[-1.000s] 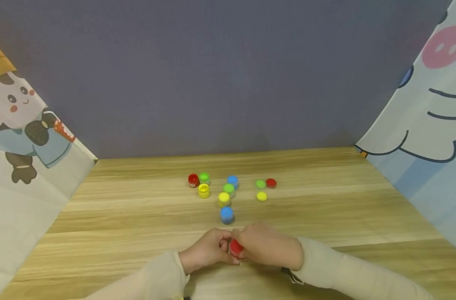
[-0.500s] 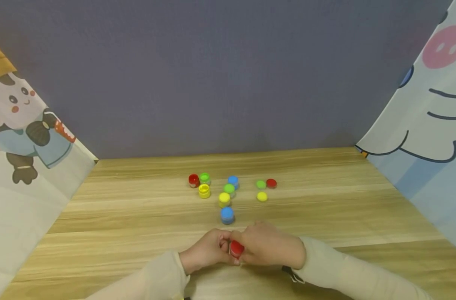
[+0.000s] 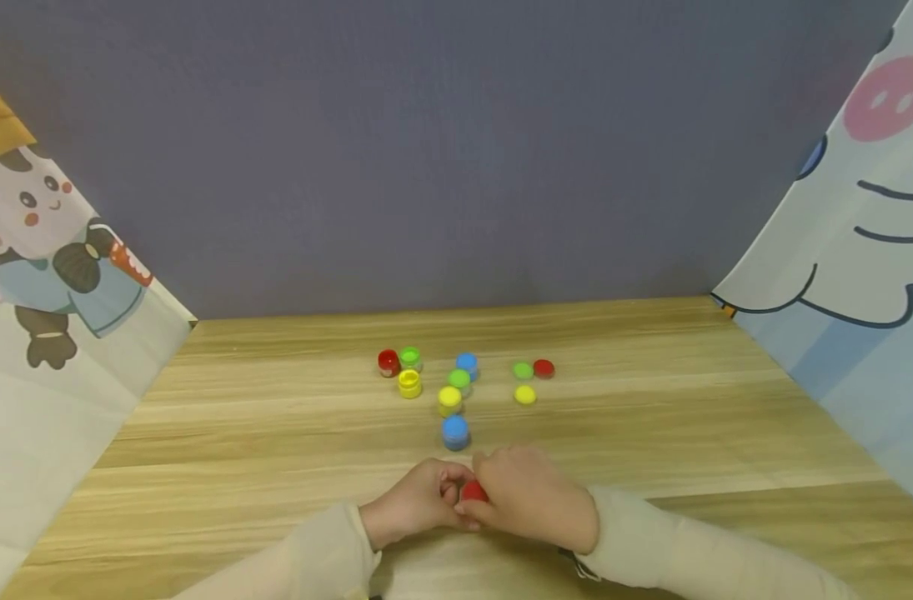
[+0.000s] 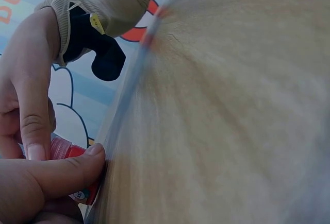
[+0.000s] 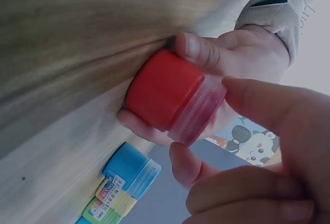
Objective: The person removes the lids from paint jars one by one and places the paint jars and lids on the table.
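Note:
Both hands meet at a small red screw-top jar (image 5: 165, 87) close to the table's near edge. My left hand (image 3: 414, 498) grips the jar's body between thumb and fingers. In the right wrist view, thumb and forefinger of my right hand (image 5: 258, 167) pinch opposite edges of its ridged, translucent lid (image 5: 198, 110). The lid sits on the jar. From the head view only the red top shows between the hands. Just beyond them stands a lidded blue jar (image 3: 455, 432).
Behind it are lidded yellow (image 3: 449, 402), green (image 3: 459, 381) and blue jars (image 3: 467, 365). Lidless red (image 3: 388, 363), green (image 3: 410, 359) and yellow jars (image 3: 409, 384) stand to the left. Loose green (image 3: 523, 371), red (image 3: 544, 368) and yellow lids (image 3: 525, 395) lie right.
The right hand has turned about the red lid, its thumb now across the near side, and its wrist has shifted slightly left. The left hand has stayed almost still.

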`<state>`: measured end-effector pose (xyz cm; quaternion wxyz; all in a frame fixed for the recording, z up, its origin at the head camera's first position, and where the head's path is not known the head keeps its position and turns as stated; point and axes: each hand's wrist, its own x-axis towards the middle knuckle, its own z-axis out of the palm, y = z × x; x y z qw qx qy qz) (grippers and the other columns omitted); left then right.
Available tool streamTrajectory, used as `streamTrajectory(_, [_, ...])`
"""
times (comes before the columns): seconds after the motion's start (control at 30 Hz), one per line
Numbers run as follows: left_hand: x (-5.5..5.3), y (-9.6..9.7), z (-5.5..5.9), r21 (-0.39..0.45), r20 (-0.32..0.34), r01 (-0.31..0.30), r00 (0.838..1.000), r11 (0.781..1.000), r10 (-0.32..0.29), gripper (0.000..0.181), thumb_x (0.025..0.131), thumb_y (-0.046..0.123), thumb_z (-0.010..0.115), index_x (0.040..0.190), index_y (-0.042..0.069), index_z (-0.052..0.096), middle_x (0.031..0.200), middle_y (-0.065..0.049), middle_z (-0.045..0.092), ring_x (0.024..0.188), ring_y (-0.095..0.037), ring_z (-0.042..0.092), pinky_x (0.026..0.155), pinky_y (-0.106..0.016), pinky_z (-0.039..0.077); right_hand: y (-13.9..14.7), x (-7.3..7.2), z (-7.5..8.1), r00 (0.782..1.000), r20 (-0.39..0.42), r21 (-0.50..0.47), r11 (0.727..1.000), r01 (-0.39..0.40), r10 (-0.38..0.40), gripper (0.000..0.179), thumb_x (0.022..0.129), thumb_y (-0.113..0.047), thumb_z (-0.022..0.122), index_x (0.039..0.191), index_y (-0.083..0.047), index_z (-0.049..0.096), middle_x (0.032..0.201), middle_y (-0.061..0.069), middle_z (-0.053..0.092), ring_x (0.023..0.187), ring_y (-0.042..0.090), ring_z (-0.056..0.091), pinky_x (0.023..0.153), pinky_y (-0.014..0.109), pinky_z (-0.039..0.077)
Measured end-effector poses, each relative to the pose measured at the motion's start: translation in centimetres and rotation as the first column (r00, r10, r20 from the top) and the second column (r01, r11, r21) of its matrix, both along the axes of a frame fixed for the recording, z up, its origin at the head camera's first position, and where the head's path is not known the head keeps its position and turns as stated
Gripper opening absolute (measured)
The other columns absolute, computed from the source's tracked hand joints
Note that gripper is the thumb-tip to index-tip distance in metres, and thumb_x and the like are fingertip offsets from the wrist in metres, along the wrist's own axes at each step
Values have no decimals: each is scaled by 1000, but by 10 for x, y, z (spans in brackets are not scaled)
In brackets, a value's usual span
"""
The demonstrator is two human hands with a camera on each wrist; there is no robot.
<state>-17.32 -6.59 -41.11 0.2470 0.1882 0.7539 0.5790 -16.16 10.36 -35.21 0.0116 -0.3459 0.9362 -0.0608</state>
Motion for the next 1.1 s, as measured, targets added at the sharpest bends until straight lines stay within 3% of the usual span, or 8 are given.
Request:
streamTrajectory(0.37, [-1,0,-1,13,28,4,1000,1000,-4,30,68,-9,76,93,4,68,52,5,43,47,-4,37,46,-13,34,-2,-2,0,999,36,-10,1000,-10,11,26,85,-33,63,72,-12,54,55,-7,39,47,4,35,40,21,31])
streamTrajectory(0.7, [-1,-3,0,22,-5,29,1000,999,-29,36,67,-8,76,100,1,67,54,2,45,47,-5,37,43,-15,28,0,-4,4,989,130,-11,997,-75,75,26,79,-29,70,94,-10,61,58,-10,42,49,4,38,43,20,33])
streamTrajectory(0.9, [0,-2,0,3,13,-2,1000,1000,2,33,68,-6,78,98,5,68,55,3,46,48,-5,37,43,-15,29,4,-5,2,979,130,-30,987,-155,158,47,80,-23,71,124,-13,59,56,-12,39,47,2,34,45,18,32])
streamTrajectory(1.1, [1,-2,2,-1,26,-10,1000,1000,10,29,68,-6,78,93,5,68,52,4,46,46,-3,36,43,-14,28,6,-6,4,970,113,-20,977,-214,215,47,81,-19,70,126,-12,59,54,-13,38,45,0,32,44,16,30])
